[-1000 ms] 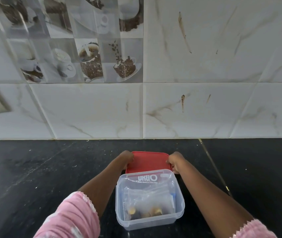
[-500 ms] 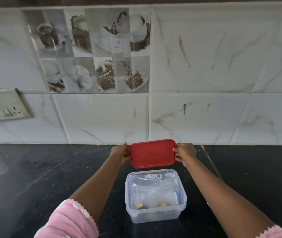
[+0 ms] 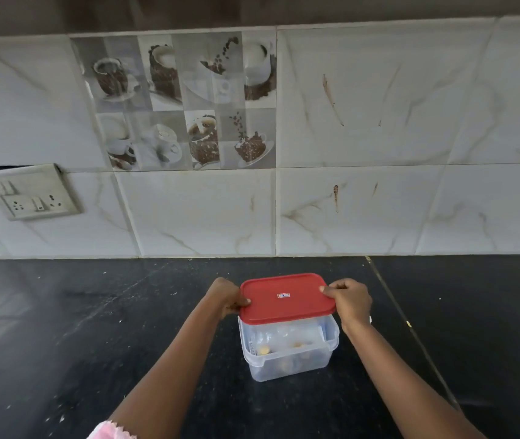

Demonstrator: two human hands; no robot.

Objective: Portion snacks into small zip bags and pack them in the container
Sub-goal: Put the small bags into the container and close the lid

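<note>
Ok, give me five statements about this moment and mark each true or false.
1. The left hand and the right hand each grip an end of the red lid. True.
2. The clear container is empty. False: zip bags with snacks lie inside.
3. The container stands on a black counter. True.
4. The lid lies beside the container. False: it is held over it.
5. A socket plate is in view at far left. True.
</note>
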